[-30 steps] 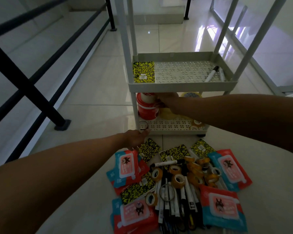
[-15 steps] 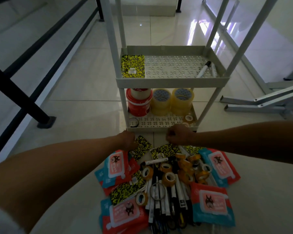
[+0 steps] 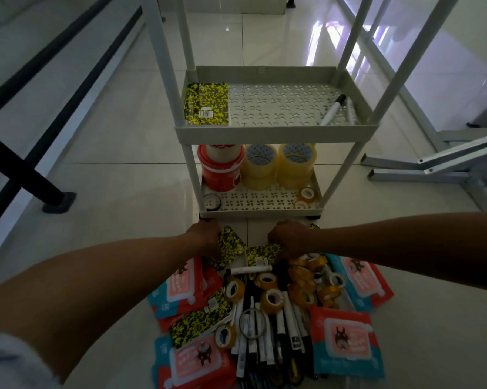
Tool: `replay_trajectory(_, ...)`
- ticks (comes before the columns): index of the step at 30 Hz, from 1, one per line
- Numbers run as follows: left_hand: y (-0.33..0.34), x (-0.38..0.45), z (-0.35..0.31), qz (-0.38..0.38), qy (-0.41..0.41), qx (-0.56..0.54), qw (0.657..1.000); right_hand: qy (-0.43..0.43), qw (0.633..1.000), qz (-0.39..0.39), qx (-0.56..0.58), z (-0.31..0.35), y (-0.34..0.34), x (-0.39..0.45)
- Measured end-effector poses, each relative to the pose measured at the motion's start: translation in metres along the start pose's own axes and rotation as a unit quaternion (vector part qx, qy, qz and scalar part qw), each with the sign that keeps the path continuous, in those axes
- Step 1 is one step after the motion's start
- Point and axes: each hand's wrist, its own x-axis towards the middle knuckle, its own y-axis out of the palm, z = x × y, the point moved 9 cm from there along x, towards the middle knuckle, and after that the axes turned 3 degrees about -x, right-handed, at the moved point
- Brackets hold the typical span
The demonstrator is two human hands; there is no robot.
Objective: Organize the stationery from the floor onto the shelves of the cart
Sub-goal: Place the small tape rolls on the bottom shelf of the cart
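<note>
You are at the pick-up step: your left hand (image 3: 205, 234) grips one yellow-and-black notebook (image 3: 231, 242) and your right hand (image 3: 288, 237) grips a second notebook (image 3: 262, 255), both on the floor just in front of the cart (image 3: 276, 133). Next, I judge, lift them to the cart's middle shelf, beside the notebook already there (image 3: 207, 108).

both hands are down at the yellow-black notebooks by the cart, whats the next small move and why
Probably lift the notebook the left hand grips and lay it on the notebook on the upper shelf. The right hand pinches another notebook, which could follow. One matching notebook already lies at that shelf's left end, so that looks like their place.
</note>
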Motion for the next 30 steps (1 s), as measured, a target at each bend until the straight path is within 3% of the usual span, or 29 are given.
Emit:
replay_trajectory(5, -0.005, -0.004, 0.004, 0.017, -0.013, -0.029, 0.999, 0.004, 0.994, 0.009, 0.108, -0.004, -0.003, -0.009)
replay_trajectory(8, -0.014, -0.012, 0.002, 0.01, -0.006, -0.108, 0.994, 0.003, 0.989, -0.011, 0.148, -0.012, -0.018, -0.019)
replay_trajectory(17, -0.066, -0.045, -0.011, -0.124, 0.043, -0.325, 0.937, -0.009, 0.948, -0.088, 0.305, -0.029, -0.078, -0.048)
replay_trajectory(21, -0.061, -0.058, -0.023, -0.081, 0.055, -0.363, 0.927, 0.053, 0.885, -0.181, 0.425, -0.039, -0.096, -0.057)
replay_trajectory(23, -0.054, -0.061, -0.023, -0.055, 0.043, -0.386, 0.92, 0.08, 0.858, -0.184, 0.472, -0.043, -0.095, -0.06)
replay_trajectory(30, -0.05, -0.064, -0.036, 0.001, 0.061, -0.469, 0.881, 0.076, 0.828, -0.159, 0.532, -0.027, -0.083, -0.064)
